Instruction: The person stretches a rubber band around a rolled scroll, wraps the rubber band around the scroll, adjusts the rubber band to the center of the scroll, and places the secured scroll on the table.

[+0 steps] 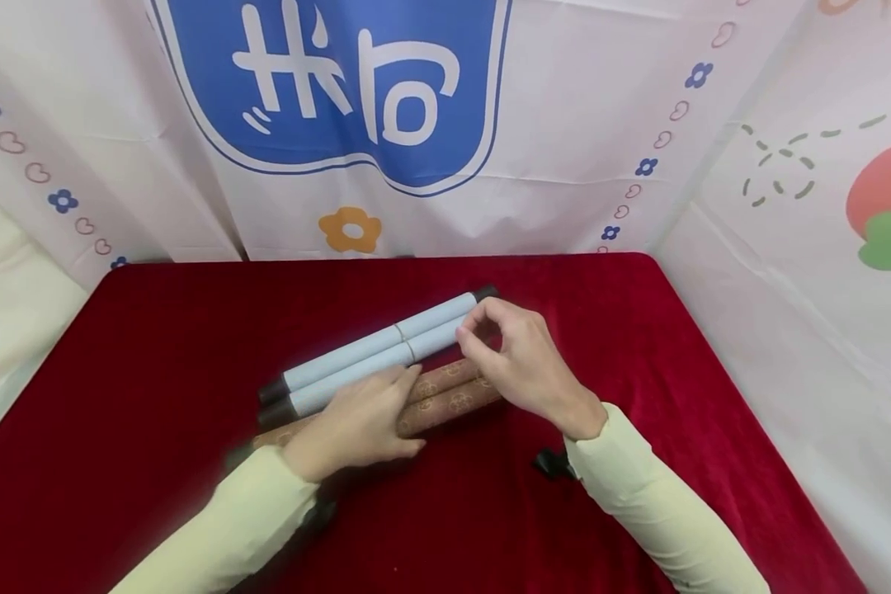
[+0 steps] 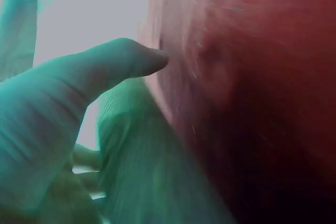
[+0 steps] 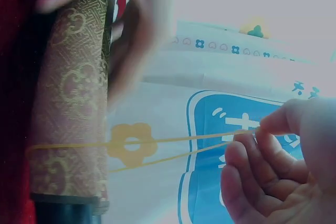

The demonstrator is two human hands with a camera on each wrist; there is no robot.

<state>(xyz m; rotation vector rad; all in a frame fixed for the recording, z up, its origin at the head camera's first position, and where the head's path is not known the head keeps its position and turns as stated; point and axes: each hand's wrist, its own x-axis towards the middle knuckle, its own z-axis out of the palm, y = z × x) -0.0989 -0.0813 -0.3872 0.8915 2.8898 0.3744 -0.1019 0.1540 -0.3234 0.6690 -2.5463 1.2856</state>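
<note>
Two brown patterned scrolls [image 1: 456, 402] lie side by side on the red cloth. My left hand [image 1: 364, 421] lies across them and grips them, its thumb on the near side and its fingers on the far side. At their right end, my right hand [image 1: 523, 355] pinches a thin yellow rubber band [image 3: 199, 137] between thumb and fingertip. The band loops round the brown scrolls near the dark end and is pulled taut away from them. Just beyond lie two pale blue scrolls [image 1: 367, 378] with black ends, bound by a thin band [image 1: 401, 332].
A red velvet cloth [image 1: 156, 346] covers the table. White printed curtains [image 1: 564, 124] with a blue badge stand behind it and at the right. A small black object [image 1: 553, 464] shows beside the right sleeve.
</note>
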